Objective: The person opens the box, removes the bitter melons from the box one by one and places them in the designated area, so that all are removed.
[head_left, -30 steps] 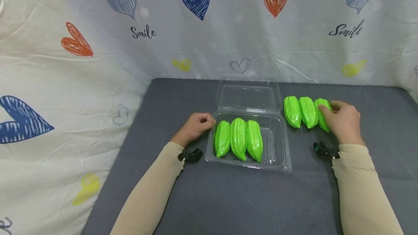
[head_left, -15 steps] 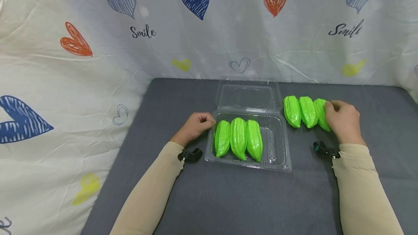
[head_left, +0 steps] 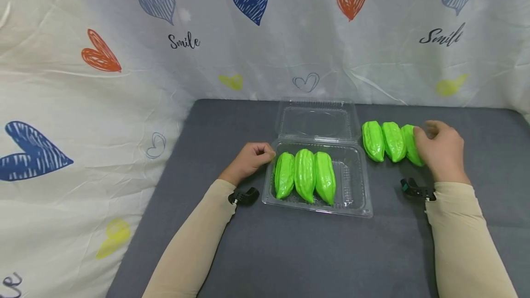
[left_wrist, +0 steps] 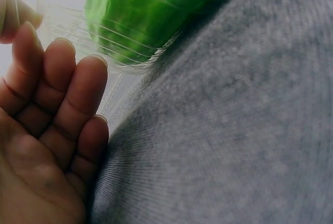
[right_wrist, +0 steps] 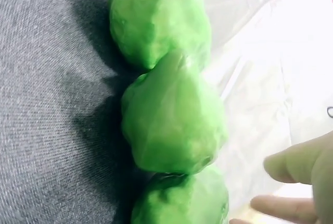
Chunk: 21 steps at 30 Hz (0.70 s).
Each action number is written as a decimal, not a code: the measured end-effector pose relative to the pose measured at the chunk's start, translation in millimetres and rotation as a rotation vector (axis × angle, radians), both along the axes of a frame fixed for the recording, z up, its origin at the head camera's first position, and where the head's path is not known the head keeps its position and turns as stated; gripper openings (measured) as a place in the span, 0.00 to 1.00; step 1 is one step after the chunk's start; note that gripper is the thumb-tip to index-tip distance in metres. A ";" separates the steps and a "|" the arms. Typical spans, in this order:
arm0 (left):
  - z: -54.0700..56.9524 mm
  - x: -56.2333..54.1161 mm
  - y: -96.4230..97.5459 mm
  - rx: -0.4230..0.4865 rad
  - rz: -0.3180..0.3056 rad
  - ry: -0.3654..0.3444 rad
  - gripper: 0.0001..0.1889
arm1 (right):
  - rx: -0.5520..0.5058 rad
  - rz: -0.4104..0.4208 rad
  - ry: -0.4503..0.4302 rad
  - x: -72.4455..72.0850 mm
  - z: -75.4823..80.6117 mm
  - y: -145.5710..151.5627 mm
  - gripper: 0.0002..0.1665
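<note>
My left hand (head_left: 250,161) pinches the left rim of a clear plastic clamshell container (head_left: 357,197), whose lid (head_left: 315,121) is folded back. Inside, on the left, three bright green ridged fruits (head_left: 305,176) lie side by side, tapering towards the front. Three more ridged fruits (head_left: 393,141) stand in a row on the cloth to the right. Beside the rightmost fruit (head_left: 409,144) is my right hand (head_left: 447,151), thumb and fingers spread apart. In the right wrist view its thumb (right_wrist: 296,164) shows a gap from the fruits (right_wrist: 174,117).
A dark grey cloth (head_left: 290,256) covers the table. Behind and to the left hangs a pale curtain (head_left: 281,54) printed with hearts and lettering. The container's right side (head_left: 349,174) shows bare ribbed plastic.
My right hand has drawn slightly back to the right from the rightmost fruit, fingers loosening. The left hand stays at the container's rim. The view shifts a little.
</note>
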<state>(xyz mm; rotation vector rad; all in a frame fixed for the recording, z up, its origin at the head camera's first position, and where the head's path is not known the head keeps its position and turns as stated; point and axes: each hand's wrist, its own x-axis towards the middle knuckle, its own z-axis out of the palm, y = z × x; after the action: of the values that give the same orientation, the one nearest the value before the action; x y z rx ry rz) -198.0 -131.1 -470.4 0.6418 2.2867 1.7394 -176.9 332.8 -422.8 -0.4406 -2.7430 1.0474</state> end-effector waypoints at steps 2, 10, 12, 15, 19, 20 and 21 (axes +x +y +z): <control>0.0 -0.1 0.4 0.002 0.001 -0.001 0.15 | -0.003 -0.017 0.027 0.0 1.8 -1.6 0.38; 1.7 -0.8 0.5 -0.010 0.001 0.013 0.15 | -0.017 -0.070 0.137 3.5 9.0 -11.3 0.33; 2.3 -0.3 0.3 -0.007 0.003 0.012 0.15 | -0.004 -0.066 0.148 3.7 11.3 -13.4 0.32; 2.6 0.7 0.1 0.002 0.007 0.007 0.15 | 0.010 -0.050 0.166 4.0 14.1 -17.6 0.32; 2.1 1.4 0.0 0.003 0.008 0.004 0.15 | 0.028 -0.024 0.174 5.2 16.7 -24.0 0.32; 2.2 1.5 0.2 0.002 0.007 0.003 0.15 | 0.033 -0.017 0.170 5.7 17.4 -25.7 0.32; 2.2 1.5 0.4 0.002 0.005 0.000 0.15 | 0.033 -0.009 0.170 6.5 18.3 -27.4 0.32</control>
<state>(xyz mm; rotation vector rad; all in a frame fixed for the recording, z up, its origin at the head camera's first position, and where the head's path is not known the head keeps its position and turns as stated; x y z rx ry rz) -196.6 -130.8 -468.3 0.6368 2.2894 1.7442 -170.4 305.4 -404.4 -0.3410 -2.6018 0.9874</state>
